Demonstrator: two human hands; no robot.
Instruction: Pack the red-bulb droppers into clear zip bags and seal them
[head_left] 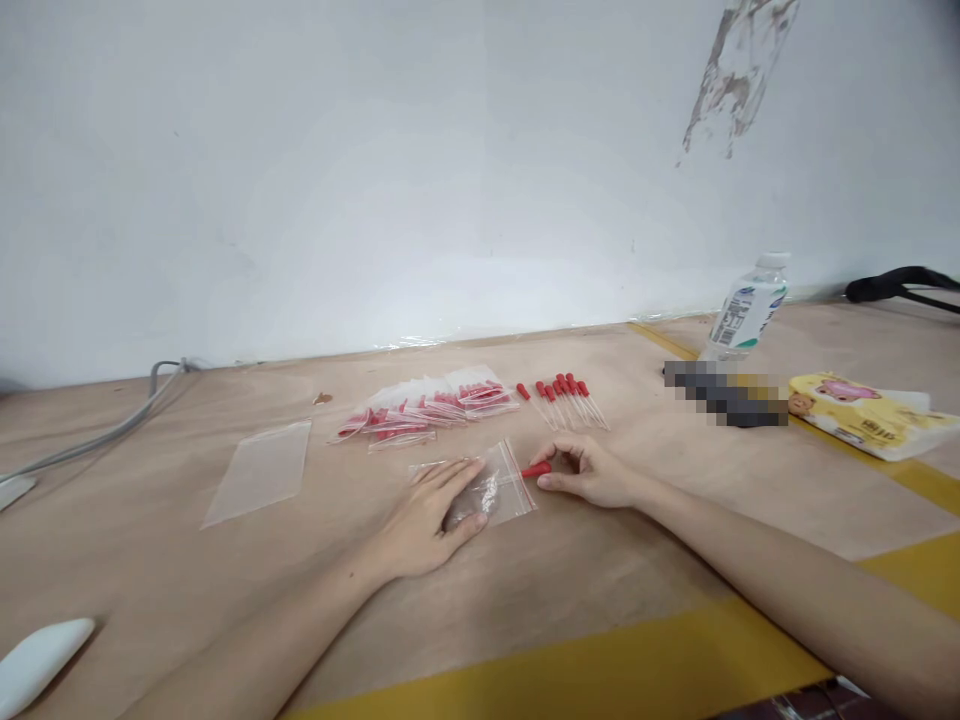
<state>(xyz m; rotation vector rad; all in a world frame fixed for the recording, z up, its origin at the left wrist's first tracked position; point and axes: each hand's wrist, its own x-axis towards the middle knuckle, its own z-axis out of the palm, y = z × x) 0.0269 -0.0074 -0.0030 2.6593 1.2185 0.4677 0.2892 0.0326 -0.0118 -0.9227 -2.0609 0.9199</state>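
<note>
One bare left hand, fingers loosely outstretched, flattens a clear zip-seal plastic bag on the brown table while the right hand pinches a red-bulbed clear dropper at the bag's right edge. Far right, lettering on a white-labelled clear bottle and yellow cartoon-printed packet is illegible; pixelation masks a dark object.

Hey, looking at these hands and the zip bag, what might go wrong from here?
The red-bulbed dropper might jam at the mouth of the clear zip bag, since its bulb sticks out there by the right hand. The left hand lies on the bag, so its weight could pinch the layers together. Loose droppers lie just beyond the right hand; a careless sweep might scatter them.
</note>
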